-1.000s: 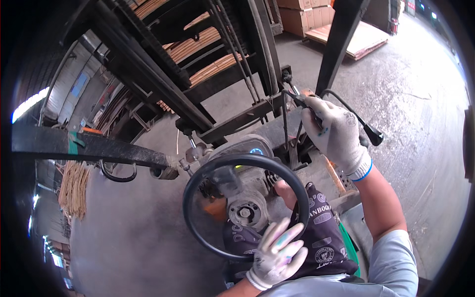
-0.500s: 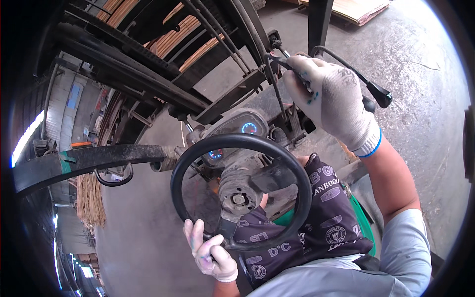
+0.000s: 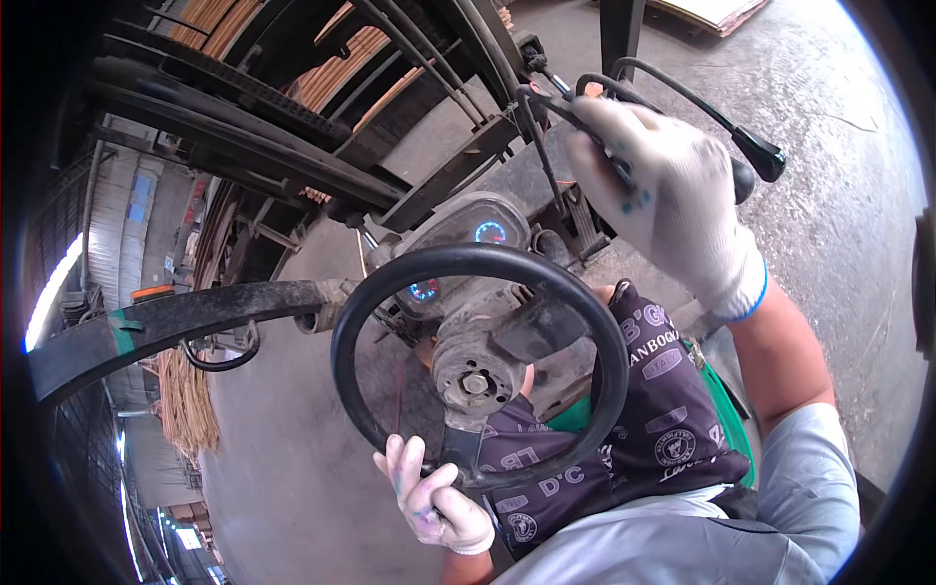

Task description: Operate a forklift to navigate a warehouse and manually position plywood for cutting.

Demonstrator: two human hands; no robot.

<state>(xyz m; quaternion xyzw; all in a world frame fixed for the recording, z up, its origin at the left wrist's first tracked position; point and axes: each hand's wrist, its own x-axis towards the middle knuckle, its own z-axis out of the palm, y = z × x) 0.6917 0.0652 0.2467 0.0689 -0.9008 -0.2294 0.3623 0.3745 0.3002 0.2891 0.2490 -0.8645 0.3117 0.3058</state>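
A black steering wheel (image 3: 612, 366) with a worn hub is in front of me. My left hand (image 3: 439, 502), in a stained white knit glove, is at the wheel's lower-left rim, its fingers bent around the edge. My right hand (image 3: 668, 190), in a matching glove with a blue cuff, is raised beyond the wheel on the right. It is closed around a dark control lever (image 3: 575, 115), whose grip is mostly hidden by the palm. Just past that hand, a second bent lever with a black knob (image 3: 762, 156) stands apart from it.
Behind the wheel is an instrument panel (image 3: 463, 249) with two lit gauges. A dark forklift mast (image 3: 283, 156) rises ahead, with stacked boards beyond it. A curved black bar (image 3: 224, 310) with green tape crosses on the left. Wood sheets (image 3: 717, 12) lie at the far right.
My right hand has shifted a little right and down in the picture, uncovering a bent rod behind its fingers. My left hand stays at the wheel's rim. The whole view has shifted slightly.
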